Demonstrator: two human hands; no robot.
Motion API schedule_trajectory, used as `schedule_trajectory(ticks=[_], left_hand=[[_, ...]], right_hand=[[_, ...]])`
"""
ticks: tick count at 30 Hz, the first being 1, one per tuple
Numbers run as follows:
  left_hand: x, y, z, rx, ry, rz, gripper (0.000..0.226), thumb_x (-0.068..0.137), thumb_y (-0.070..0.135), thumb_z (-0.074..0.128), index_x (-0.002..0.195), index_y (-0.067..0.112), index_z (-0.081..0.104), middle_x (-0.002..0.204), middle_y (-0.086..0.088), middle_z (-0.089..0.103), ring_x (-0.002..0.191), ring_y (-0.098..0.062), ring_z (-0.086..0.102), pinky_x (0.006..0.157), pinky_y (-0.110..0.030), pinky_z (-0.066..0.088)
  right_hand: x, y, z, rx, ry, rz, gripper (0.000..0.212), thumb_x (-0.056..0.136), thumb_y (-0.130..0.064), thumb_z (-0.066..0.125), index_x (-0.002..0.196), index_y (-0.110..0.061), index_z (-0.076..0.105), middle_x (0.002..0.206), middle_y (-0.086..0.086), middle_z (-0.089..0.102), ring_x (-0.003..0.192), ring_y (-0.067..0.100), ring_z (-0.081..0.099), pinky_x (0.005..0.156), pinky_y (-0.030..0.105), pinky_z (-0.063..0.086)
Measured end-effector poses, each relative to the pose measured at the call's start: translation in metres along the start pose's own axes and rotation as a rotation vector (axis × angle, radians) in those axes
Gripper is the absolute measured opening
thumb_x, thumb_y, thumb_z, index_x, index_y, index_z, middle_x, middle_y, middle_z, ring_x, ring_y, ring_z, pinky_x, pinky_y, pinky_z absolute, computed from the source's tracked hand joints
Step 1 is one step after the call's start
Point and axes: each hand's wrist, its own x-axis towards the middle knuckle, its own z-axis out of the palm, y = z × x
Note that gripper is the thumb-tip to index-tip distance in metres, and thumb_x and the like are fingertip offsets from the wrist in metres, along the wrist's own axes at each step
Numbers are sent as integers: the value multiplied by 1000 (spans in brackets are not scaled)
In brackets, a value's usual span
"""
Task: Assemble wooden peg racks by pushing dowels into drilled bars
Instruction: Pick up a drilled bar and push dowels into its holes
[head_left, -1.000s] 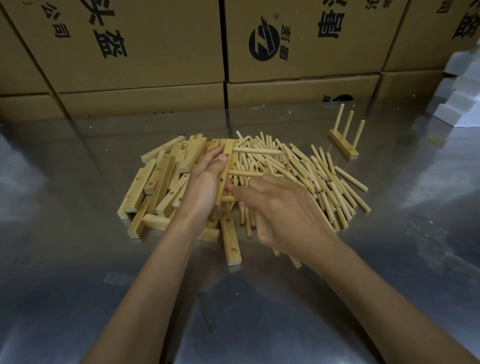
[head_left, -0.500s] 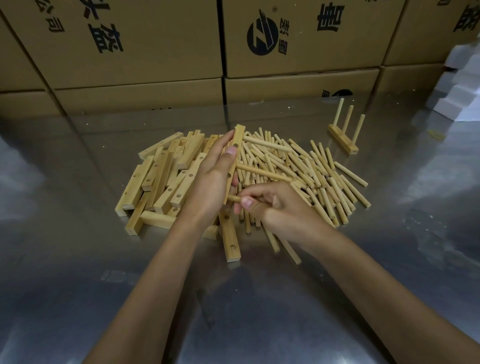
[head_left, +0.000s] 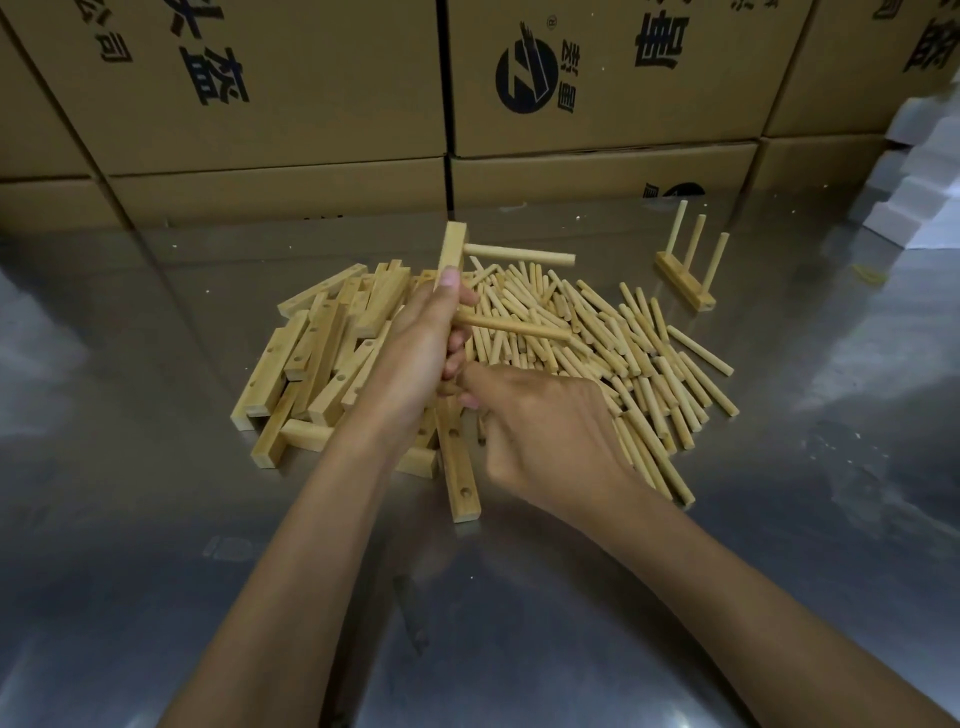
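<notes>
My left hand (head_left: 415, 353) grips a drilled wooden bar (head_left: 453, 249) held upright above the pile. Two dowels stick out of the bar to the right: an upper dowel (head_left: 519, 255) and a middle dowel (head_left: 511, 327). My right hand (head_left: 540, 421) is curled at the bar's lower end, pinching a third dowel that its fingers mostly hide. Below lie a heap of drilled bars (head_left: 322, 358) on the left and a heap of loose dowels (head_left: 623, 348) on the right.
A finished rack (head_left: 685, 278) with three upright pegs stands at the back right on the steel table (head_left: 156, 519). Stacked cardboard boxes (head_left: 311, 104) wall off the back. White foam blocks (head_left: 924, 176) sit at the far right.
My left hand has lifted the bar up off the pile and stood it upright. The two dowels now stick out of it. My right hand moved in under the left hand.
</notes>
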Motion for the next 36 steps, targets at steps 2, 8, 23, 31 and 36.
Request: schedule_trajectory(ticks=[2, 8, 23, 31, 36], left_hand=[[-1, -3, 5, 42, 27, 30, 39, 104, 56, 37, 96, 27, 61, 66, 12, 44, 53, -1, 42, 55, -17, 40], [2, -5, 13, 70, -46, 140, 33, 105, 52, 36, 93, 32, 58, 72, 24, 56, 107, -6, 52, 79, -29, 56], [12, -20, 13, -104, 203, -7, 40, 105, 55, 31, 102, 28, 60, 94, 6, 55, 82, -10, 52, 75, -30, 43], [11, -18, 25, -466, 141, -105, 40, 105, 53, 34, 100, 21, 58, 88, 2, 50, 68, -7, 62, 62, -27, 55], [7, -19, 35, -388, 26, -131, 44, 106, 50, 29, 130, 25, 56, 133, -12, 60, 122, -28, 61, 98, -42, 48]], right_hand=[[0, 2, 4, 67, -46, 95, 28, 84, -10, 50, 103, -22, 67, 64, -10, 61, 50, 11, 55, 46, 18, 26], [6, 10, 9, 529, -195, 426, 25, 95, -18, 54, 72, -27, 59, 62, 5, 57, 60, 26, 54, 54, 38, 38], [4, 59, -26, 949, -284, 716, 14, 85, -38, 75, 87, -24, 78, 75, 3, 73, 56, 13, 54, 51, 18, 45], [6, 30, 2, 977, -133, 746, 21, 83, -39, 78, 98, -26, 75, 93, -8, 76, 77, 4, 70, 60, 18, 52], [6, 39, -1, 921, 50, 758, 13, 85, -24, 78, 94, -16, 76, 87, -5, 76, 79, 3, 70, 62, 18, 53]])
